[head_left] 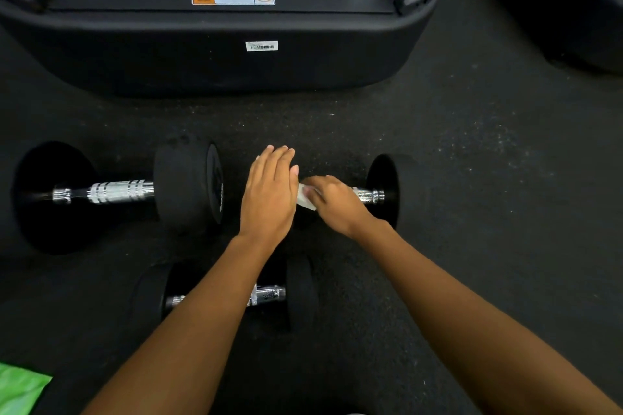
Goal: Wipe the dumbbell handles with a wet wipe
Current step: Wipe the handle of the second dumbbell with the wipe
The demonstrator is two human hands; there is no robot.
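Three black dumbbells with chrome handles lie on the dark floor. On the right one (387, 190), my right hand (337, 204) presses a white wet wipe (305, 197) around the chrome handle (369, 195). My left hand (269, 192) rests flat, fingers together, on that dumbbell's left head, hiding it. A larger dumbbell (183, 187) lies to the left with its handle (118, 191) bare. A smaller dumbbell (300, 291) lies nearer to me, partly under my left forearm.
The black base of a treadmill (236, 54), with a warning label and a barcode sticker, stands just behind the dumbbells. Another dark machine (580, 10) fills the top right corner. A green packet (18, 389) lies at the bottom left corner.
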